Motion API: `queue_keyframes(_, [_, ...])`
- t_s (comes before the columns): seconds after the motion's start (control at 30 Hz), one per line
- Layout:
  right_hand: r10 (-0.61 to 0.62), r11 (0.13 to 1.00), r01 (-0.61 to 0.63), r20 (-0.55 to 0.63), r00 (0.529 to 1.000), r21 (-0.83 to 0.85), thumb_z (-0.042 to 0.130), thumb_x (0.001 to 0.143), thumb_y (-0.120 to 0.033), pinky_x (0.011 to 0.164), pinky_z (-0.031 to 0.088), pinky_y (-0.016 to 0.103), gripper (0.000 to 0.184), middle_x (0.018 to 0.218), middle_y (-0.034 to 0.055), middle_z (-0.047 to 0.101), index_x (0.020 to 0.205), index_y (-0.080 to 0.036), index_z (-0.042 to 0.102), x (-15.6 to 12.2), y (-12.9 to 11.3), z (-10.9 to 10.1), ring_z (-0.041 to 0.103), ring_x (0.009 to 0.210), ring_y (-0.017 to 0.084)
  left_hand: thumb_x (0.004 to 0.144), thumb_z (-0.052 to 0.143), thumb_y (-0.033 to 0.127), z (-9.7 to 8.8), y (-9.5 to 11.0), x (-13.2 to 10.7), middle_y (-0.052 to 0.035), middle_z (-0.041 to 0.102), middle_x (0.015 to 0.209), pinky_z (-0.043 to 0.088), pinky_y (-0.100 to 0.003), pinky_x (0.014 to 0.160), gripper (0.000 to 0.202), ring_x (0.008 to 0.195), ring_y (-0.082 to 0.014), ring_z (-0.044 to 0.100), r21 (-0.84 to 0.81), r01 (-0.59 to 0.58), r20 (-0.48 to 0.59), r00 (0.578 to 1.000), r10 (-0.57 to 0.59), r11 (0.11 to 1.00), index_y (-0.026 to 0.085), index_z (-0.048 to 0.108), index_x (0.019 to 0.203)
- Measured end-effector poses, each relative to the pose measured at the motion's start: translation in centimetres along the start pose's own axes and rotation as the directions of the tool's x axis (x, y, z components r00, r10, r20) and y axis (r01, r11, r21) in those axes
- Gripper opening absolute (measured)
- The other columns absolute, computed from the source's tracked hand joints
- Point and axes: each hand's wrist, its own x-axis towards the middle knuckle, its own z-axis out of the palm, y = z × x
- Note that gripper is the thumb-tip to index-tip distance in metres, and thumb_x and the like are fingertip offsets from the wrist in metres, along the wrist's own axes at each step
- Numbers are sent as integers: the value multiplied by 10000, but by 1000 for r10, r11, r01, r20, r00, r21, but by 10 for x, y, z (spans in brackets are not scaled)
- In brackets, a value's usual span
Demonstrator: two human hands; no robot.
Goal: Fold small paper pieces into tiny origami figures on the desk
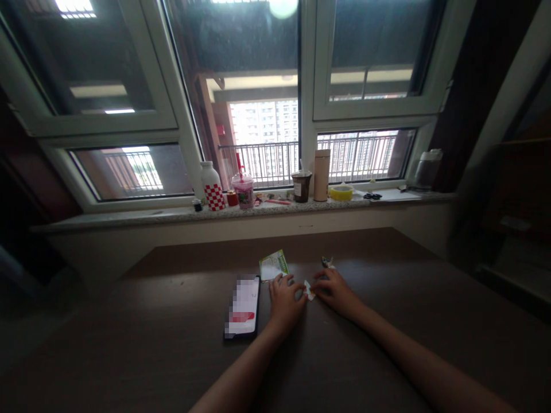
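Observation:
Between my two hands is a small piece of white printed paper or wrapper [308, 290] with coloured marks; it is too small to make out fully. My left hand [286, 296] holds its left side between thumb and fingertips, the other fingers curled over the table. From the other side, the fingertips of my right hand [337, 291] pinch its right edge. A green and white printed card or packet [274, 267] lies just beyond my left fingers. Left of that hand rests a phone [245, 307] with a lit, partly blurred screen. A small crumpled dark and white scrap [328, 262] lies beyond my right hand.
The brown table [181, 361] reaches to a stone windowsill [172, 218]. On the sill stand a checkered bottle [212, 186], a pink drink cup [244, 190], a dark cup [302, 186], a tan flask [321, 175], yellow tape [341, 193] and black-handled scissors [372, 196].

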Motion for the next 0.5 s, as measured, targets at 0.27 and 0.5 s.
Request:
queue_keyframes(0.27, [-129,992,128,93,987,16,564,826,-114,964,401,431,222,944,36,699,876,-251,731,3,-16,-12,554,1030,227,785,654,365,3,-2,0,-58,567,1305,197,-506,1134,175,1330,-317,339,-16,9,-20,1000,-10,1000,299,769,900])
queue_keyframes(0.5, [-124,989,113,122,985,95,631,848,-262,938,422,405,111,931,45,714,881,-245,735,5,-15,-16,577,1008,223,775,645,338,1,0,1,-66,579,1300,159,-542,1143,166,1335,-324,332,-7,27,9,1000,-27,1000,288,780,858])
